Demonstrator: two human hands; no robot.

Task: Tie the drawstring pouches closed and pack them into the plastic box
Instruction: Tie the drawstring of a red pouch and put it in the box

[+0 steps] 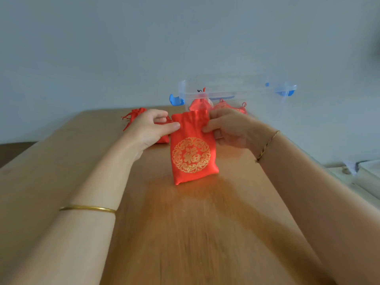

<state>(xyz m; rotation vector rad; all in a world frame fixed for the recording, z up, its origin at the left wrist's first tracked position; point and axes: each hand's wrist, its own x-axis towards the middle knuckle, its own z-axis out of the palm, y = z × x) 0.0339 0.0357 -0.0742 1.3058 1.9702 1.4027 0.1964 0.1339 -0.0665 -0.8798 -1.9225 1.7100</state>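
**Two hands, one pouch at its neck**

We see both hands closed in a pinch on a single red pouch (pixel 193 153). The left hand (pixel 150 128) grasps the pouch's left upper edge between thumb and curled fingers. The right hand (pixel 228 128) does the same on the right upper edge, just below the gathered neck. We cannot tell whether either hand also holds a drawstring, as the cords are hidden.

The pouch stands upright between the hands near the middle of the wooden table (pixel 205 233), with its gold round emblem facing us. Its lower edge appears to rest on the wood.

Each wrist carries one band: a gold bangle (pixel 88 208) on the left and a thin braided bracelet (pixel 267 146) on the right.

Behind the left hand, loose red pouch fabric (pixel 137 115) with trailing cords lies on the table. The hand covers much of it, so we cannot say if it is one pouch or two.

Farther back stands one clear plastic box (pixel 236 93) with two blue latches, one at each end. Inside it we count at least two packed pouches (pixel 199 104), blurred through the wall.
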